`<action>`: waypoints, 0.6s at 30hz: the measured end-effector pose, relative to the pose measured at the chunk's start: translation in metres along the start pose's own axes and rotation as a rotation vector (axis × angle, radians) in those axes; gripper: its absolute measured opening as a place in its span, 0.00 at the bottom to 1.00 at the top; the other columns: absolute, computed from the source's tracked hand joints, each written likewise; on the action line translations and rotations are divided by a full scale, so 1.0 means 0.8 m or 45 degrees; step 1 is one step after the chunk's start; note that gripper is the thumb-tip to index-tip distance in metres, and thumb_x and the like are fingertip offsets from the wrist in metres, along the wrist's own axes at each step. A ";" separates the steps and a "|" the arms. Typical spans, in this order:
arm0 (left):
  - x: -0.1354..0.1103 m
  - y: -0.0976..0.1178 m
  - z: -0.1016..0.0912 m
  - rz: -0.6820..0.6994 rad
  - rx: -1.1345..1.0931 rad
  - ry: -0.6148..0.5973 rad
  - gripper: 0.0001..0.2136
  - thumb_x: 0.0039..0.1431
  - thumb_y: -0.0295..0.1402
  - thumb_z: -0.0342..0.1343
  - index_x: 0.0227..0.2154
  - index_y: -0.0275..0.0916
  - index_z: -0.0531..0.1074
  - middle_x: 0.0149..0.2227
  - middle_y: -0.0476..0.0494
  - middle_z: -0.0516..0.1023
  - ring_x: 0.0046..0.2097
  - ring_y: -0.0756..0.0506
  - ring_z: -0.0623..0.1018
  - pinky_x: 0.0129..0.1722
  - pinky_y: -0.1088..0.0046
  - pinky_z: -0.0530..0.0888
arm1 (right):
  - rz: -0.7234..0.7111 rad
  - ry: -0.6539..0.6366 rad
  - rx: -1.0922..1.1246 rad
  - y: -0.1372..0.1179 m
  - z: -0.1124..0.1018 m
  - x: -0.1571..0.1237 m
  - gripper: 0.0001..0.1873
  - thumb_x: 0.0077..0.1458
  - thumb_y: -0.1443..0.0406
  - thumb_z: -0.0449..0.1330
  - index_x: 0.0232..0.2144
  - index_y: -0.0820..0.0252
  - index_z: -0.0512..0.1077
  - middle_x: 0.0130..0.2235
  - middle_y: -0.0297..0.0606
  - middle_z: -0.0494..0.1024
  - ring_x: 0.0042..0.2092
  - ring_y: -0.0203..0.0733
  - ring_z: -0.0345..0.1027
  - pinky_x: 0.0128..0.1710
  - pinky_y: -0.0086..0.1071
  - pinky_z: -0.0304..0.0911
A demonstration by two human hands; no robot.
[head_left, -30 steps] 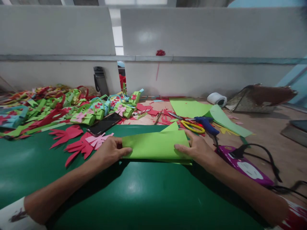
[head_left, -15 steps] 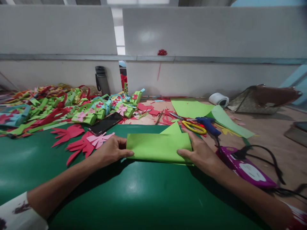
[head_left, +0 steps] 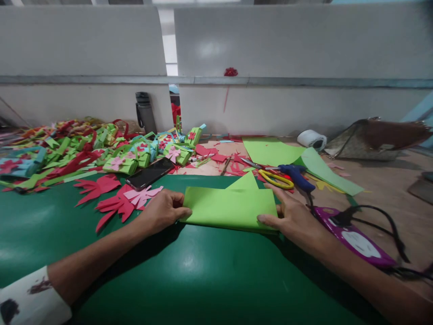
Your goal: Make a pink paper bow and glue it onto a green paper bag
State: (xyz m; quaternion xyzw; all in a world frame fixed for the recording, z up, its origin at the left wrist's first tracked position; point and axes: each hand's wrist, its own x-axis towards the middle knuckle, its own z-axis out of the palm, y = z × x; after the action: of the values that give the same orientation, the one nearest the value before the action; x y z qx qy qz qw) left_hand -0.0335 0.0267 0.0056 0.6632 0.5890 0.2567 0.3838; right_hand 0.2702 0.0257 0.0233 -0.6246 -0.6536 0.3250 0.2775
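Between my hands is a folded sheet of light green paper (head_left: 230, 207), lying low over the green table mat (head_left: 189, 275). My left hand (head_left: 165, 210) pinches its left edge, thumb on top and fingers curled behind. At the right edge my right hand (head_left: 291, 214) grips it too, with the thumb on the front face and the fingers partly hidden behind. A pointed green paper piece (head_left: 246, 181) shows behind the folded sheet. Yellow-handled scissors (head_left: 275, 179) and a blue glue gun (head_left: 297, 177) lie just beyond my right hand.
Red paper cutouts (head_left: 117, 205), a pink cutout (head_left: 142, 196) and a black phone (head_left: 150, 173) lie left. Behind them are a pile of small paper bags (head_left: 125, 163) and a bottle (head_left: 145, 113). At right are a purple power strip (head_left: 355, 239), cables, a tape roll (head_left: 311, 140) and a handbag (head_left: 368, 140).
The folded paper and both hands have shifted slightly right in view, as has the whole scene a little. Both hands keep their hold on the paper's ends.
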 end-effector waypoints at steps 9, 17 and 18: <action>0.000 0.003 -0.005 0.003 -0.121 -0.109 0.12 0.45 0.40 0.59 0.25 0.35 0.72 0.24 0.48 0.74 0.26 0.49 0.70 0.25 0.76 0.61 | 0.036 -0.005 0.000 -0.002 0.001 0.002 0.49 0.39 0.63 0.63 0.63 0.63 0.53 0.18 0.24 0.67 0.20 0.39 0.61 0.18 0.30 0.54; 0.004 0.000 -0.002 -0.031 -0.167 -0.095 0.12 0.40 0.39 0.62 0.23 0.37 0.69 0.23 0.49 0.74 0.25 0.49 0.71 0.25 0.76 0.61 | -0.075 0.061 -0.252 0.006 0.005 0.001 0.46 0.43 0.60 0.61 0.64 0.63 0.53 0.18 0.22 0.57 0.20 0.37 0.54 0.20 0.30 0.48; 0.003 0.001 -0.001 -0.034 -0.152 -0.074 0.11 0.40 0.39 0.62 0.22 0.37 0.68 0.22 0.50 0.72 0.24 0.49 0.69 0.24 0.76 0.60 | -0.092 0.077 -0.285 0.006 0.005 0.001 0.46 0.43 0.59 0.61 0.63 0.64 0.53 0.18 0.22 0.57 0.20 0.37 0.54 0.20 0.30 0.48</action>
State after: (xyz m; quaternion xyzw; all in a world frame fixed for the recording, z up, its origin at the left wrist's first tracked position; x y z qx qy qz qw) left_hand -0.0337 0.0294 0.0063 0.6383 0.5701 0.2670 0.4430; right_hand 0.2696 0.0262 0.0170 -0.6374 -0.6990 0.2208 0.2372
